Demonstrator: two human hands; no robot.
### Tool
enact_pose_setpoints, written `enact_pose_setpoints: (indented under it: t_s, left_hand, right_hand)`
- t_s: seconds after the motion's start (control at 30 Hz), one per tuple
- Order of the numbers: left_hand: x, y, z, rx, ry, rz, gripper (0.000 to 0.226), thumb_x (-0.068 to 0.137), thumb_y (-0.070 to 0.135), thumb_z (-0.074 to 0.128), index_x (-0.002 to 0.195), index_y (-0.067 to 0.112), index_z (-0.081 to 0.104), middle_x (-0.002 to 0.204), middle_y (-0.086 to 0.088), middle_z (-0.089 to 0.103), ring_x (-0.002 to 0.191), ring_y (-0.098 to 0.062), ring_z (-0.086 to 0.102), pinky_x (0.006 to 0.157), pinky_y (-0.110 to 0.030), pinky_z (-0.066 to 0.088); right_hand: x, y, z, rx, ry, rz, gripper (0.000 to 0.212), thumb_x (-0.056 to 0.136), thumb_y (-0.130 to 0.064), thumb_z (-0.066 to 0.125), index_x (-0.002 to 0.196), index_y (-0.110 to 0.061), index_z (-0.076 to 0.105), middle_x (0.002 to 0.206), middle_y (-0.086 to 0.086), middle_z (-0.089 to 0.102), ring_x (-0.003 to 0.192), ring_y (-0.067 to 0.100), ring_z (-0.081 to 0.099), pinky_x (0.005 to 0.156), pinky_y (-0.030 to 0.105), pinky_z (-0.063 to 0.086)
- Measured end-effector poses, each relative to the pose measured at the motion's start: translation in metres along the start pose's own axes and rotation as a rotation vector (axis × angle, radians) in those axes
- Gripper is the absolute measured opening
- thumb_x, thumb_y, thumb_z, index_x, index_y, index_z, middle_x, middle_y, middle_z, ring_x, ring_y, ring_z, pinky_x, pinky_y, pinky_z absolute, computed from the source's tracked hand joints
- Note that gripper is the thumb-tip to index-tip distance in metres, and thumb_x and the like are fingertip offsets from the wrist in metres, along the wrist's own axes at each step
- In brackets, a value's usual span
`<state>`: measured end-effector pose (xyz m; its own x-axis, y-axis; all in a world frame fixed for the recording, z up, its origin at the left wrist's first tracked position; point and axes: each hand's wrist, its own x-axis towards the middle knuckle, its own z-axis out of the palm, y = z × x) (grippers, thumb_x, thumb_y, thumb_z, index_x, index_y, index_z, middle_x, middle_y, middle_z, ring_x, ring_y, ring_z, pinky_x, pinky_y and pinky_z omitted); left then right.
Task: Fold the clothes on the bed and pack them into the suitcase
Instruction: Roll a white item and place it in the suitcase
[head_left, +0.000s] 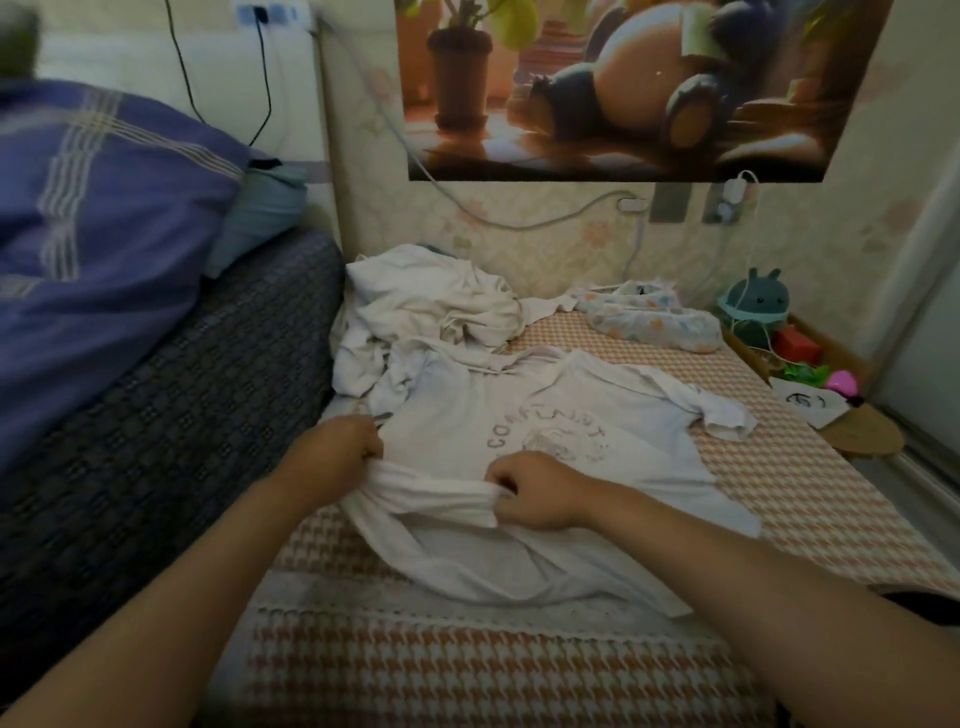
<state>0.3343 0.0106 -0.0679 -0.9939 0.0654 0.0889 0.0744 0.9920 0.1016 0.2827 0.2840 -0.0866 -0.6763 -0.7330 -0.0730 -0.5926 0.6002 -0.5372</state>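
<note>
A white T-shirt (597, 415) with grey printed lettering lies spread on the orange houndstooth bed cover (810, 499). My left hand (343, 449) grips a bunched fold of its fabric at the shirt's left side. My right hand (530, 493) grips the other end of the same bunched fold, nearer the middle. The fold stretches between both fists. Behind the shirt sits a crumpled pile of white clothes (431, 306). A pale garment with a coloured print (654, 317) lies at the far right of the bed. No suitcase is in view.
A higher bed with a dark patterned cover (156, 415) and a purple pillow (93, 223) borders the left. Toys, a red box and a teal plush (758, 306) crowd the far right corner. Cables hang on the wall under a poster (644, 88).
</note>
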Motion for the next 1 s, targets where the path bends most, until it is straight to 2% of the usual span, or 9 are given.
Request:
enact_pose_setpoints:
  t_s: [0.1, 0.17, 0.37, 0.5, 0.57, 0.67, 0.77, 0.87, 1.0]
  left_hand:
    - [-0.007, -0.002, -0.010, 0.141, -0.583, -0.149, 0.023, 0.084, 0.008, 0.053, 0.092, 0.017, 0.073, 0.087, -0.001, 0.063, 0.075, -0.016, 0.056, 0.077, -0.034, 0.052]
    - [-0.008, 0.003, -0.001, 0.166, -0.800, -0.199, 0.025, 0.081, 0.027, 0.063, 0.099, 0.013, 0.075, 0.097, -0.003, 0.070, 0.080, -0.018, 0.060, 0.077, -0.032, 0.053]
    - [0.019, 0.062, -0.001, -0.111, -0.409, 0.117, 0.021, 0.089, 0.019, 0.054, 0.090, 0.032, 0.070, 0.101, 0.015, 0.062, 0.092, -0.007, 0.058, 0.082, -0.022, 0.048]
    - [0.028, 0.122, 0.007, -0.261, -0.416, 0.273, 0.013, 0.086, 0.035, 0.066, 0.098, 0.031, 0.070, 0.097, 0.017, 0.064, 0.081, 0.003, 0.057, 0.075, -0.018, 0.045]
    - [0.028, 0.159, 0.014, -0.296, -0.477, 0.335, 0.033, 0.077, 0.052, 0.073, 0.104, 0.034, 0.066, 0.098, 0.017, 0.062, 0.085, 0.000, 0.058, 0.080, -0.023, 0.048]
    - [0.029, 0.212, 0.037, -0.168, -0.570, 0.437, 0.070, 0.061, 0.070, 0.076, 0.119, 0.040, 0.051, 0.116, 0.011, 0.054, 0.103, -0.013, 0.054, 0.093, -0.033, 0.047]
    - [0.032, 0.240, 0.058, 0.039, -0.538, 0.530, 0.076, 0.058, 0.065, 0.080, 0.118, 0.038, 0.040, 0.118, 0.003, 0.049, 0.103, -0.020, 0.050, 0.090, -0.040, 0.046]
    - [0.038, 0.246, 0.057, -0.110, -0.508, 0.546, 0.039, 0.073, 0.039, 0.078, 0.100, 0.030, 0.052, 0.098, 0.007, 0.054, 0.091, -0.019, 0.054, 0.081, -0.034, 0.048]
    - [0.033, 0.249, 0.048, -0.433, -0.605, 0.517, 0.016, 0.082, 0.021, 0.072, 0.098, 0.024, 0.068, 0.092, 0.010, 0.066, 0.083, -0.010, 0.062, 0.081, -0.030, 0.056]
  right_hand:
    - [-0.006, -0.010, -0.003, 0.230, -0.193, 0.089, 0.018, 0.086, -0.014, 0.062, 0.095, -0.025, 0.073, 0.090, -0.007, 0.070, 0.082, 0.010, 0.063, 0.077, 0.029, 0.051]
    - [-0.014, -0.010, -0.001, 0.319, -0.388, 0.186, 0.022, 0.089, -0.015, 0.061, 0.105, -0.022, 0.075, 0.099, -0.005, 0.075, 0.086, 0.010, 0.068, 0.079, 0.029, 0.053]
    - [-0.035, 0.031, -0.038, 0.259, 0.082, 0.347, 0.020, 0.091, -0.011, 0.054, 0.091, -0.014, 0.073, 0.088, 0.005, 0.072, 0.070, 0.017, 0.067, 0.060, 0.027, 0.053]
    - [-0.082, 0.082, -0.069, -0.380, 0.056, 0.746, 0.040, 0.097, -0.035, 0.047, 0.126, -0.011, 0.059, 0.133, 0.010, 0.058, 0.120, 0.028, 0.055, 0.097, 0.033, 0.042]
    - [-0.109, 0.102, -0.072, -0.438, -0.071, 0.961, 0.055, 0.093, -0.048, 0.044, 0.135, -0.014, 0.053, 0.139, 0.010, 0.053, 0.125, 0.030, 0.051, 0.106, 0.040, 0.038]
    - [-0.131, 0.114, -0.074, -0.160, -0.093, 0.847, 0.036, 0.091, -0.049, 0.050, 0.097, -0.016, 0.061, 0.099, 0.006, 0.062, 0.083, 0.019, 0.058, 0.080, 0.031, 0.049]
    - [-0.135, 0.119, -0.068, 0.033, 0.075, 0.596, 0.036, 0.090, -0.021, 0.059, 0.064, -0.019, 0.035, 0.063, -0.002, 0.034, 0.056, 0.012, 0.032, 0.056, 0.029, 0.026]
    - [-0.137, 0.116, -0.070, 0.114, 0.184, 0.558, 0.006, 0.094, -0.020, 0.056, 0.093, -0.015, 0.058, 0.093, -0.001, 0.056, 0.081, 0.015, 0.052, 0.068, 0.029, 0.039]
    - [-0.147, 0.117, -0.082, -0.134, -0.137, 0.873, 0.048, 0.100, -0.028, 0.054, 0.142, -0.007, 0.046, 0.144, 0.012, 0.046, 0.122, 0.029, 0.051, 0.101, 0.035, 0.040]
